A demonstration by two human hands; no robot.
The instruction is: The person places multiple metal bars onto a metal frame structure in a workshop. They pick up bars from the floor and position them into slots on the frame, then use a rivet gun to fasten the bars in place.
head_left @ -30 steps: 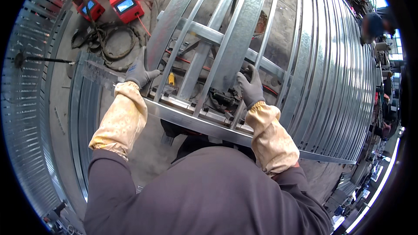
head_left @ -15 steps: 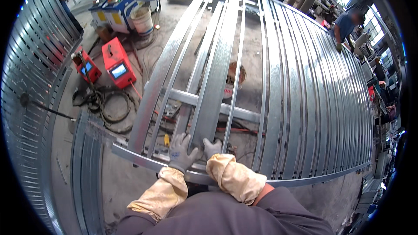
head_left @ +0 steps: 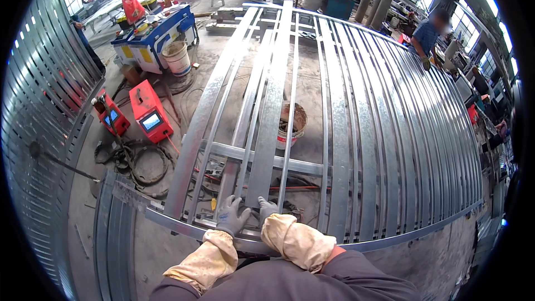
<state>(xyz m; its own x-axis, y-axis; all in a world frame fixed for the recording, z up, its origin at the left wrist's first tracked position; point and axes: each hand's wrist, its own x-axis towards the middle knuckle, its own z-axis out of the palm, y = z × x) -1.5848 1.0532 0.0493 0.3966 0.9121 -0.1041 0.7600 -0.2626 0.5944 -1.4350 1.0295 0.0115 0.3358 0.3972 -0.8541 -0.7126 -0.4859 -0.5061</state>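
Observation:
A wide galvanized metal slat (head_left: 270, 150) lies lengthwise over the metal frame (head_left: 329, 170), its near end between my two hands. My left hand (head_left: 232, 216), in a grey glove, is by the slat's left edge, fingers spread and thumb apart. Close to the right edge at the same end is my gloved right hand (head_left: 268, 209); its fingers are apart and partly bent. I cannot tell how firmly either hand touches the metal. Narrow bars run along both sides of the slat, and the frame's near rail (head_left: 184, 228) passes under my wrists.
Red welding machines (head_left: 150, 112) and coiled cables (head_left: 147, 164) are on the floor at left. A dirty bucket (head_left: 291, 125) stands beneath the frame. A co-worker (head_left: 428, 36) is at the far right edge. Slatted metal panels (head_left: 39, 150) rise at far left.
The view has tilted up, so the frame and my hands sit lower in the picture. Both hands stay at the slat's near end. The co-worker's arm has shifted slightly.

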